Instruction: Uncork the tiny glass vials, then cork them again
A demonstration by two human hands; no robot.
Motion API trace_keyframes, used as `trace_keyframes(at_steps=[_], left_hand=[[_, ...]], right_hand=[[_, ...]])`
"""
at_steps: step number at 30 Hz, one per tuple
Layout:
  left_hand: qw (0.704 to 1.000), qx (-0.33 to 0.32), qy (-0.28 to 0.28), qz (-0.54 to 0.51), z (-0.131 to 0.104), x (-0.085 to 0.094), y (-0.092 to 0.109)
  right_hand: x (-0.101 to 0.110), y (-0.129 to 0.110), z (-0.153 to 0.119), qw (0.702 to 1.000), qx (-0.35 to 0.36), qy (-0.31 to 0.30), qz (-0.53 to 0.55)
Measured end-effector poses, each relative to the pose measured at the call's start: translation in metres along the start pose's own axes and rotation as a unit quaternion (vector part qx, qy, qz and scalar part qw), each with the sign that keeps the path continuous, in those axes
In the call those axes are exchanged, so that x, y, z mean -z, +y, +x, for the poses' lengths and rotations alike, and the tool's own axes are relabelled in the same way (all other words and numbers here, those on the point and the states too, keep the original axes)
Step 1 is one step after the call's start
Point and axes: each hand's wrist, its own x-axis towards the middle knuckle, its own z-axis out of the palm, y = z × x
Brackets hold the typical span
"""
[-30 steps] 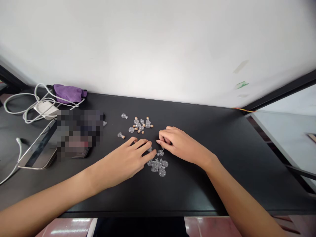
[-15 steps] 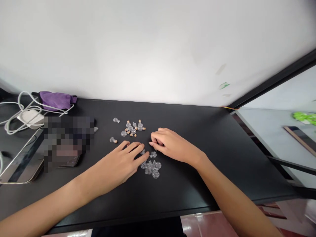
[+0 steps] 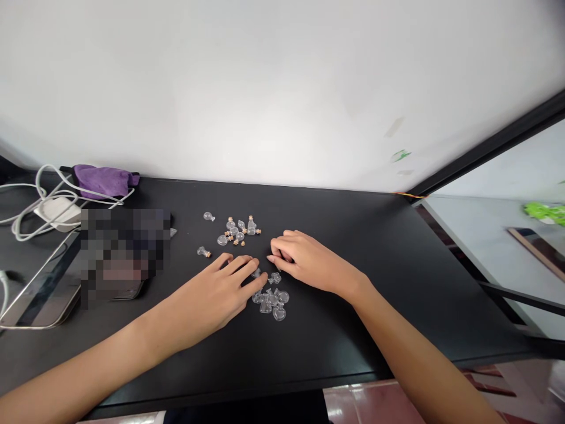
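Observation:
Several small clear bottles without corks (image 3: 272, 300) lie in a cluster on the black table (image 3: 326, 347). Over the cluster's upper left edge rests my left hand (image 3: 220, 291), its fingers spread, with one clear bottle (image 3: 256, 272) partly hidden at its fingertips. My right hand (image 3: 304, 259) is to the right, fingers curled together; whatever it may hold is hidden. Just below its fingertips lies a flower-shaped clear bottle (image 3: 276, 277). Farther back sits a group of corked bottles (image 3: 239, 236). To their left are a round bottle (image 3: 208, 217) and a corked one (image 3: 202, 251).
At the left are a purple cloth (image 3: 103, 181), white cables (image 3: 39, 188) with a white adapter (image 3: 57, 211), a tablet-like device (image 3: 42, 294) and a blurred-out area. A white wall (image 3: 265, 88) rises behind the table. A dark frame (image 3: 494, 144) stands at the right.
The view has shifted very slightly. Both hands keep nearly the same pose and place, and the bottles lie as before.

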Motion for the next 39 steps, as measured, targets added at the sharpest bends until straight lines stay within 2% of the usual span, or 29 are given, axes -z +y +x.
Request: trace_keyframes(at_steps=[21, 31, 39], left_hand=[[1.0, -0.002, 0.001, -0.01, -0.001, 0.001, -0.001], [1.0, -0.006, -0.016, 0.006, 0.002, 0.01, 0.001], [1.0, -0.004, 0.002, 0.002, 0.0, 0.002, 0.0]], right_hand=[[-0.001, 0.0, 0.0, 1.0, -0.003, 0.0, -0.002], [0.0, -0.001, 0.0, 1.0, -0.003, -0.002, 0.0], [0.0, 0.0, 0.0, 1.0, -0.002, -0.007, 0.001]])
